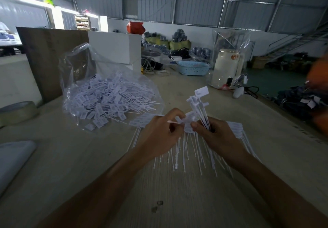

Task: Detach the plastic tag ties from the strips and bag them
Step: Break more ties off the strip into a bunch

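Best done with the right hand [212, 137] clamped on the strip of tag ties [197, 109] above the bench [177, 201] middle, left hand [159, 133] pinching one tie [177, 122], twisting sideways, then dropping it in the clear bag [106, 96] toward the far left edge.

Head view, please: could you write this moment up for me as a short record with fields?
left hand: pinches one tag tie
right hand: grips the strip of tag ties
clear plastic bag: open, left of hands, holds many loose ties
ties on table: fanned beneath hands
tape roll: far left
blue basket: behind
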`<move>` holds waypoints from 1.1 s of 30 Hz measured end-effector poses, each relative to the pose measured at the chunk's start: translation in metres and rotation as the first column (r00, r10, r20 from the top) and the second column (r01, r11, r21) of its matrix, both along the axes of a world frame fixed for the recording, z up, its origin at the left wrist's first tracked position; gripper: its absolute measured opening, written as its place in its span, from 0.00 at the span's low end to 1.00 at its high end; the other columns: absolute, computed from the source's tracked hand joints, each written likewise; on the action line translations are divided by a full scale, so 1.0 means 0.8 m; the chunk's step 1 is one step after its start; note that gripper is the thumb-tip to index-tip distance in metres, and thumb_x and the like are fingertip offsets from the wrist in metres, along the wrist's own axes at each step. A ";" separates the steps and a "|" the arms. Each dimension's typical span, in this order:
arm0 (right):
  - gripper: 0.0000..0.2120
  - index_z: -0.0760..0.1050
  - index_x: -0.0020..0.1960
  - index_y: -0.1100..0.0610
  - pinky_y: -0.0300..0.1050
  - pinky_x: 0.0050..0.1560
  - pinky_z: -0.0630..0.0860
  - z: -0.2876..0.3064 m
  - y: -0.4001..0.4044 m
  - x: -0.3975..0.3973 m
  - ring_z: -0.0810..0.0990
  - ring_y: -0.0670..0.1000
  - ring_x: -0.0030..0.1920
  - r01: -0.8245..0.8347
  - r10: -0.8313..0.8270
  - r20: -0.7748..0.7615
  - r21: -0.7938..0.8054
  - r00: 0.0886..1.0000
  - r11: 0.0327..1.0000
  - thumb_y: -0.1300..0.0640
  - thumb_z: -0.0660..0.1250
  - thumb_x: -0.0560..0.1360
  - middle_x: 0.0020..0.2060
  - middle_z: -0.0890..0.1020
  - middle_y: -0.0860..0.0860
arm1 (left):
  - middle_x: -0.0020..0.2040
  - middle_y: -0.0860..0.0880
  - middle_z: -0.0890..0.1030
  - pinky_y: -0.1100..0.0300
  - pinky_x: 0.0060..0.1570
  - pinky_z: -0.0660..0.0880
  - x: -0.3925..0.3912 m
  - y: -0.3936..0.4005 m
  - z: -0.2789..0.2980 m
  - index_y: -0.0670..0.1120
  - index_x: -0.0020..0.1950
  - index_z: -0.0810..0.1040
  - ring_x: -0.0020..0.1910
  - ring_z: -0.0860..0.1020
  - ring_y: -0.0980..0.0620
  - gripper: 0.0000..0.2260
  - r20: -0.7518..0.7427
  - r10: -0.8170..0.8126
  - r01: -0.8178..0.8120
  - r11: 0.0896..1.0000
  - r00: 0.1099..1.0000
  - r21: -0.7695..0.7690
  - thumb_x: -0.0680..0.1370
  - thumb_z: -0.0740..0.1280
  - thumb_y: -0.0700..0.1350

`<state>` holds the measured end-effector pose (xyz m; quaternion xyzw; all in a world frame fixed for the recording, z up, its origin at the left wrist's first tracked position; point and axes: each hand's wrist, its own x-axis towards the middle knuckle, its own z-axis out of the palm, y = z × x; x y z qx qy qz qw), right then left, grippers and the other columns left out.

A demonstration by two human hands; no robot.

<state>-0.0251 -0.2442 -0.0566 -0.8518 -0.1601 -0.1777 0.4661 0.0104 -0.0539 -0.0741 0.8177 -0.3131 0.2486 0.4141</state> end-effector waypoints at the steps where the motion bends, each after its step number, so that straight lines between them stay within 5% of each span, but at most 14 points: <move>1: 0.22 0.71 0.35 0.66 0.33 0.30 0.63 -0.001 -0.003 0.002 0.66 0.44 0.28 -0.002 0.002 -0.010 -0.005 1.000 1.000 0.47 0.68 0.76 0.28 0.67 0.54 | 0.34 0.54 0.83 0.50 0.32 0.79 0.002 0.000 0.001 0.57 0.53 0.73 0.30 0.81 0.55 0.04 -0.011 0.009 -0.010 0.999 1.000 -0.035 0.78 0.64 0.50; 7: 0.17 0.73 0.35 0.53 0.32 0.34 0.65 -0.010 -0.011 0.010 0.71 0.39 0.28 0.010 -0.021 -0.078 -0.142 0.997 0.990 0.50 0.62 0.81 0.25 0.74 0.40 | 0.35 0.53 0.83 0.51 0.32 0.78 0.007 0.002 0.000 0.56 0.56 0.74 0.32 0.81 0.56 0.06 0.019 0.083 -0.083 0.997 0.996 -0.005 0.80 0.62 0.51; 12: 0.17 0.67 0.37 0.53 0.43 0.35 0.67 -0.016 -0.009 0.006 0.68 0.46 0.29 -0.043 0.022 -0.094 -0.226 0.995 0.973 0.48 0.54 0.83 0.29 0.70 0.46 | 0.42 0.52 0.85 0.52 0.38 0.80 0.010 0.006 0.000 0.51 0.54 0.83 0.37 0.82 0.55 0.12 0.061 0.103 -0.105 0.994 0.993 0.023 0.79 0.60 0.48; 16: 0.18 0.69 0.40 0.58 0.42 0.26 0.71 -0.015 -0.006 0.001 0.74 0.50 0.25 -0.089 0.070 -0.220 -0.081 0.973 0.993 0.50 0.54 0.84 0.26 0.77 0.49 | 0.49 0.53 0.84 0.52 0.40 0.80 0.013 0.011 -0.005 0.53 0.58 0.82 0.40 0.80 0.56 0.12 0.105 0.111 -0.117 0.992 0.988 0.050 0.80 0.61 0.47; 21: 0.17 0.71 0.39 0.60 0.35 0.25 0.64 -0.003 -0.004 0.002 0.67 0.47 0.25 0.005 0.004 -0.183 0.050 0.983 0.999 0.54 0.57 0.84 0.26 0.70 0.51 | 0.39 0.61 0.75 0.56 0.40 0.75 0.013 0.008 0.002 0.61 0.62 0.70 0.38 0.75 0.57 0.16 0.010 0.105 -0.105 0.989 0.994 0.107 0.75 0.68 0.56; 25: 0.15 0.78 0.43 0.59 0.39 0.24 0.60 -0.001 -0.004 0.002 0.63 0.47 0.24 0.072 -0.019 -0.233 0.219 0.972 0.973 0.49 0.64 0.80 0.26 0.67 0.52 | 0.43 0.61 0.75 0.52 0.42 0.77 0.007 0.003 0.003 0.57 0.57 0.76 0.41 0.76 0.56 0.12 0.057 0.100 -0.107 0.985 0.993 0.132 0.75 0.70 0.54; 28: 0.23 0.80 0.44 0.62 0.40 0.23 0.59 -0.001 0.001 -0.004 0.62 0.47 0.24 0.006 0.077 -0.284 0.282 0.956 0.959 0.40 0.69 0.71 0.27 0.65 0.54 | 0.47 0.57 0.76 0.57 0.44 0.74 0.003 -0.002 0.000 0.52 0.62 0.80 0.47 0.76 0.55 0.15 0.113 0.036 -0.056 0.982 0.993 0.183 0.77 0.68 0.53; 33: 0.15 0.78 0.40 0.60 0.42 0.25 0.57 0.000 0.002 -0.007 0.61 0.50 0.26 -0.019 0.096 -0.303 0.246 0.948 0.969 0.49 0.72 0.75 0.30 0.65 0.56 | 0.46 0.56 0.77 0.70 0.42 0.67 -0.004 -0.009 0.004 0.46 0.64 0.80 0.44 0.74 0.60 0.17 0.108 -0.062 0.049 0.992 0.992 0.116 0.75 0.73 0.45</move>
